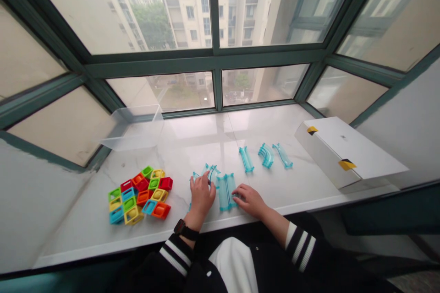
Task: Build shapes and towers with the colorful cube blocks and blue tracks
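My left hand (pixel 201 196) rests palm down on the white marble sill (pixel 275 132), its fingers lying on a cluster of clear blue plastic track pieces (pixel 210 171). My right hand (pixel 250 199) lies flat beside it, its fingertips touching the right edge of a pair of straight blue track pieces (pixel 226 191) set side by side between both hands. Three more blue track pieces lie apart farther right: a straight one (pixel 246 159), a curved one (pixel 266 154) and another straight one (pixel 283 155).
A patch of joined colourful square blocks (pixel 140 194) lies left of my hands. A clear plastic tub (pixel 137 128) stands at the back left. A white cardboard box (pixel 347 153) sits at the right end. Windows ring the sill.
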